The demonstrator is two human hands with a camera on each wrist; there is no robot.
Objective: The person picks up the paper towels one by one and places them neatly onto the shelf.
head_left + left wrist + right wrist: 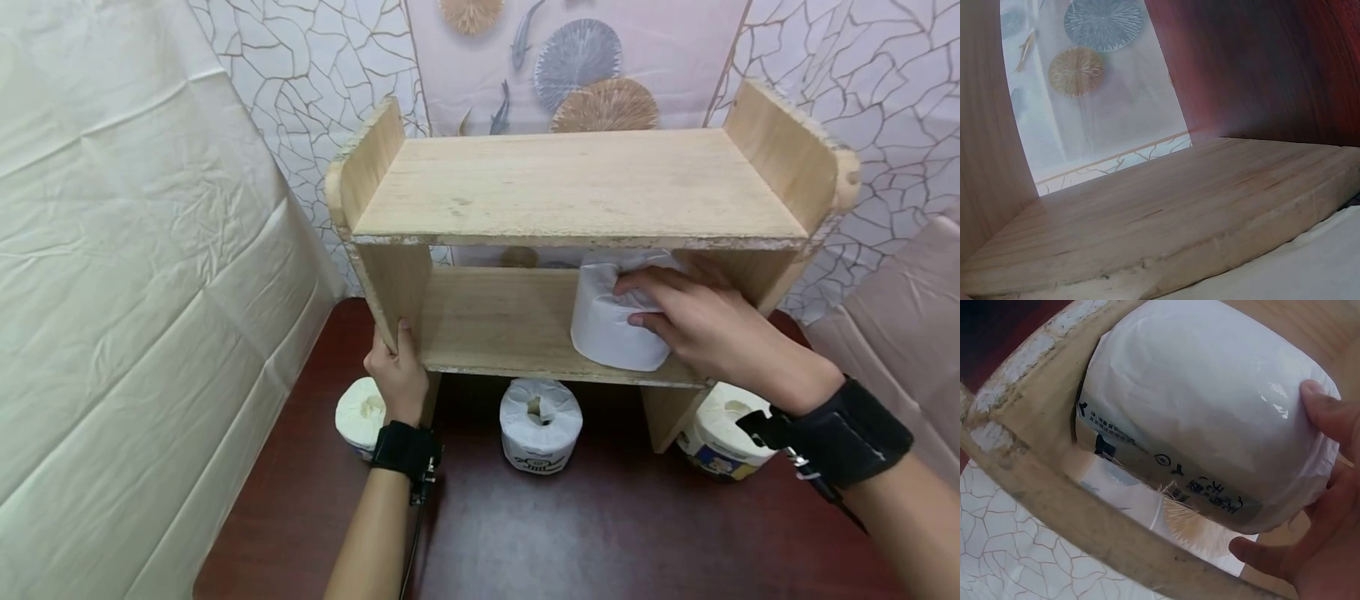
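A wooden shelf unit (570, 187) stands on the table, its two boards held between side panels. My left hand (400, 379) grips the lower part of its left side panel, thumb at the front edge; the left wrist view shows bare wood (1147, 212) close up. On the lower board, towards the right, sits a white wrapped toilet paper roll (609, 325). My right hand (705, 325) holds this roll by its top and right side, fingers and thumb pressed into the wrapping. Dark printing marks the roll (1210, 406) in the right wrist view, where the thumb and some fingers show.
Beneath the lower board, a wrapped roll (540, 429) stands in the middle on the dark red table (525, 533). Other rolls stand by the unit's left side (360, 412) and right side (723, 433). Patterned cloth (300, 75) hangs behind, pale cloth (150, 292) at left.
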